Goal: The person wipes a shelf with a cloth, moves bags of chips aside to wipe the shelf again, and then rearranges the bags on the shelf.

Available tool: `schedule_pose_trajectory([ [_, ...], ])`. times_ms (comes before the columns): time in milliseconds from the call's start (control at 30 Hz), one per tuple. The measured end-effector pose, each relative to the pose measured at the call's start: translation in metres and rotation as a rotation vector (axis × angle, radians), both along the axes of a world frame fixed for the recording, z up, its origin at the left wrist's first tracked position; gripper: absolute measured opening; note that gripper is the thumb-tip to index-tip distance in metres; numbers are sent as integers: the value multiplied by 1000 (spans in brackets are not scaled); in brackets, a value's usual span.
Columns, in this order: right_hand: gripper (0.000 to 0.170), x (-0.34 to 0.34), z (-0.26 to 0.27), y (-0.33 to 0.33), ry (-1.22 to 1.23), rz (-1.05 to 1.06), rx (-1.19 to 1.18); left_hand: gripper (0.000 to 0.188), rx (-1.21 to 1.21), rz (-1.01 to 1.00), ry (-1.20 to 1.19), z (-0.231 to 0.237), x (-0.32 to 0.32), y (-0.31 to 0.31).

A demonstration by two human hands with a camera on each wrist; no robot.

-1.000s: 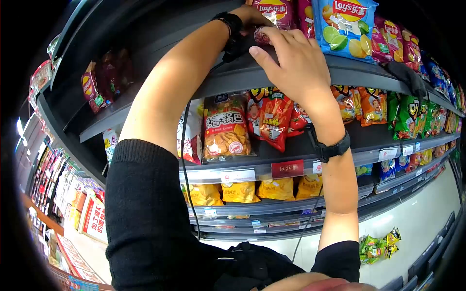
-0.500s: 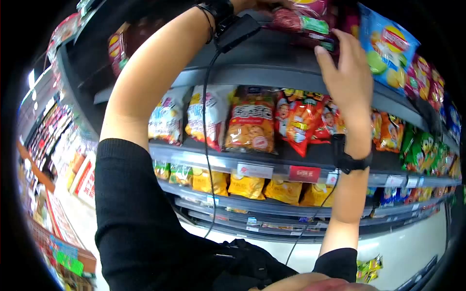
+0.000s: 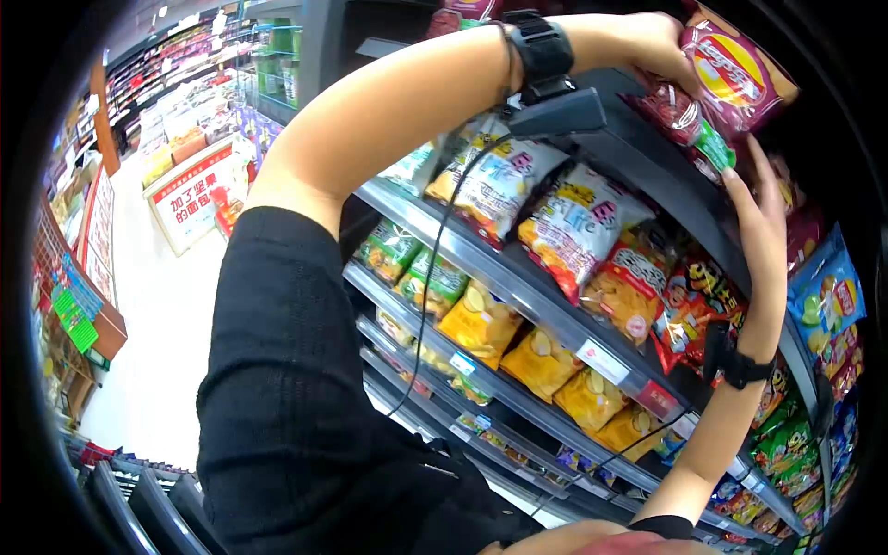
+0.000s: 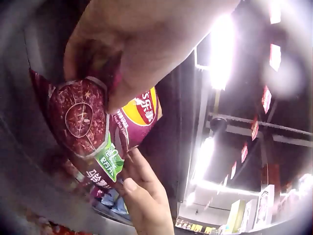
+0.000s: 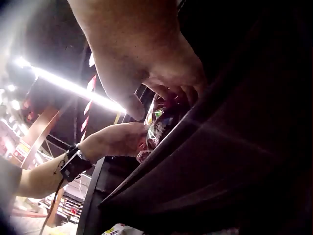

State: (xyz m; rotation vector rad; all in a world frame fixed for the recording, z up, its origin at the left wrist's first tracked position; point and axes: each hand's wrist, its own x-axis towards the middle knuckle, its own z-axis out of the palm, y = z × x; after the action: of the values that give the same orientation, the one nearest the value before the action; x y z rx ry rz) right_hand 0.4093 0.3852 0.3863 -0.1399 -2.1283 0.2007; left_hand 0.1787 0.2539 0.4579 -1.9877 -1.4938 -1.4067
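Observation:
On the top shelf, a maroon Lay's chip bag (image 4: 78,117) with a green label is gripped by my left hand (image 4: 132,49), thumb across its front in the left wrist view. In the head view, my left hand (image 3: 657,46) reaches over from the left, and beside it a second maroon Lay's bag (image 3: 731,69) shows its yellow logo. My right hand (image 3: 766,217) is at the bag's lower end, its fingers extended and thumb apart. The right wrist view has the right hand (image 5: 146,63) near the shelf edge, the bag (image 5: 159,120) partly hidden beyond it.
Below, a shelf holds white snack bags (image 3: 583,222) and red bags (image 3: 694,301); yellow chip bags (image 3: 481,324) line the one under it. A blue Lay's bag (image 3: 828,291) stands at right. A cable (image 3: 430,287) hangs from my left wrist. An aisle (image 3: 157,342) runs at left.
The head view has swung left, showing more aisle. The maroon bag has come further into sight, with my left hand gripping it. My right hand has come to the bag's lower end.

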Motion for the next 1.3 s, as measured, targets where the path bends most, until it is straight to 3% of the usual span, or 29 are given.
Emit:
schedule_pose_trajectory([
  [133, 63, -89, 20, -33, -70, 113, 119, 45, 79, -3, -24, -1, -80, -67],
  [200, 62, -138, 31, -59, -112, 182, 63, 50, 92, -72, -38, 1, -121, -99],
  [267, 63, -189, 37, -77, -83, 278, 81, 46, 35, -31, -167, -5, -146, -138],
  [333, 70, -231, 42, -100, -131, 254, 79, 42, 121, -13, -71, -4, -194, -152],
  [467, 78, -295, 42, -126, -278, 197, 87, 40, -92, 72, -326, -14, -247, -178],
  [500, 79, -305, 42, -129, -339, 133, 115, 40, 81, 67, -169, -22, -269, -164],
  [533, 80, -312, 41, -133, -400, 70, 145, 40, 256, 65, -12, -30, -287, -145],
  [567, 82, -313, 42, -141, -514, 36, 124, 39, 496, -178, 10, -41, -285, -138],
  [600, 83, -317, 43, -142, -539, -11, 135, 38, -67, 342, -193, -41, -299, -139],
  [667, 86, -324, 47, -147, -577, -98, 154, 33, 239, 324, -34, -51, -301, -129],
  [767, 87, -322, 51, -154, -643, -141, 118, 28, -88, 133, -345, -40, -290, -133],
  [867, 84, -324, 45, -139, -551, -167, 150, 21, -149, 345, -235, -38, -299, -128],
  [900, 83, -320, 44, -143, -538, -143, 117, 14, -225, 134, -434, -41, -291, -145],
  [933, 82, -318, 43, -145, -527, -117, 83, 11, -172, -198, -582, -49, -276, -156],
  [1000, 80, -320, 45, -140, -554, -80, 70, 15, -209, 167, -345, -38, -285, -153],
  [1033, 80, -323, 41, -136, -516, -89, 78, 22, -169, -27, -428, -46, -288, -151],
  [1133, 78, -331, 31, -124, -457, -101, 143, 28, -246, 57, -379, -41, -287, -153],
  [1267, 78, -323, 31, -134, -401, 24, 67, 47, -141, -32, -465, -48, -292, -137],
  [1300, 79, -324, 33, -134, -407, 54, 29, 56, -14, 45, -313, -46, -323, -104],
])
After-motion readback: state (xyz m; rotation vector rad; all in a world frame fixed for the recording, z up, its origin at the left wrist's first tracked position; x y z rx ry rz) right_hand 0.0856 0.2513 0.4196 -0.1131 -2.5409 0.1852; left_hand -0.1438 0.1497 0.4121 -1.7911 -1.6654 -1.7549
